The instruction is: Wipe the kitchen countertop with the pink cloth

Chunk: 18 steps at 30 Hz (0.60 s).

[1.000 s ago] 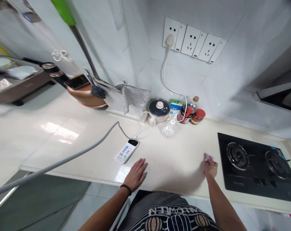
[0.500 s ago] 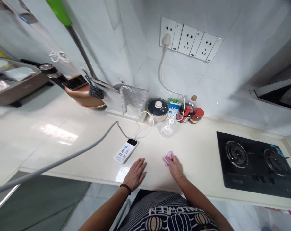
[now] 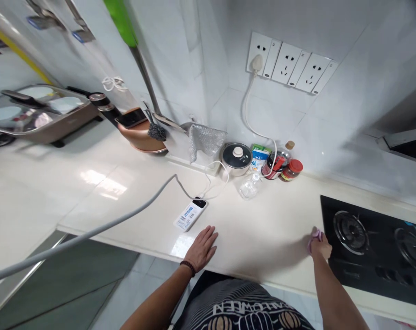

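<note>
My right hand (image 3: 321,249) is closed around a crumpled light purple cloth (image 3: 314,239), down at the countertop beside the left edge of the black gas stove (image 3: 369,270). Flat on the pale countertop (image 3: 259,238) near its front edge lies my left hand (image 3: 201,248), fingers stretched out and holding nothing. Just beyond it is a white power bank (image 3: 190,215) with a dark end and blue print; a white cable runs from it. A thick grey hose or cable (image 3: 101,229) arcs over the counter at the left.
Along the wall stand a small lidded pot (image 3: 235,160), a clear bottle (image 3: 249,187), a red-lidded jar (image 3: 291,170) and a blue-white packet (image 3: 259,158). A copper-coloured pan (image 3: 144,137) and a glass-lidded electric pan (image 3: 66,121) are at the left. Wall sockets (image 3: 290,64) hold one plug.
My right hand has slid the purple cloth rightward across the counter, up to the stove's edge. My left hand stays flat by the power bank. The view has shifted slightly left.
</note>
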### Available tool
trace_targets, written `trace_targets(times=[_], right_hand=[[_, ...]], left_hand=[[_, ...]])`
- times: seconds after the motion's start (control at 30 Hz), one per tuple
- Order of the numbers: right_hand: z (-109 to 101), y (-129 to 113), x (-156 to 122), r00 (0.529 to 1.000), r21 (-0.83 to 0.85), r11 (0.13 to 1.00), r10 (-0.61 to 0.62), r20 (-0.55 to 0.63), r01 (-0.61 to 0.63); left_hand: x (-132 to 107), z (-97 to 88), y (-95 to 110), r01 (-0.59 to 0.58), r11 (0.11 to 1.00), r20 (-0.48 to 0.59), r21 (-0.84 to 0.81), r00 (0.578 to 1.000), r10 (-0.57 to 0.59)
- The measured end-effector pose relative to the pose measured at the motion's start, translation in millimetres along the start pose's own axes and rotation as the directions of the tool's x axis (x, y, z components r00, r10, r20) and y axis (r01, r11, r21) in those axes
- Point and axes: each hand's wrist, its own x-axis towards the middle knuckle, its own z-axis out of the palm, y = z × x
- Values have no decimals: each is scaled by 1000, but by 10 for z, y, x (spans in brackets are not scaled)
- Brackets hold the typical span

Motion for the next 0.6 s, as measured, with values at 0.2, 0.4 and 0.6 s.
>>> trace_targets(times=[0.2,0.4,0.6], right_hand=[[283,-791,-72,995,52,995,-89,55,86],[1038,-1481,-1072,749,286,775,-625,220,563],[1373,-1177,-2097,275,488,358,-932,234,796]], left_hand=[[-13,-30,2,18,1000,18,-18,1000,-18],[-19,-34,-4,24,1000,18,-15,1000,-24],[-27,-37,-36,17,1000,16,-21,1000,-17]])
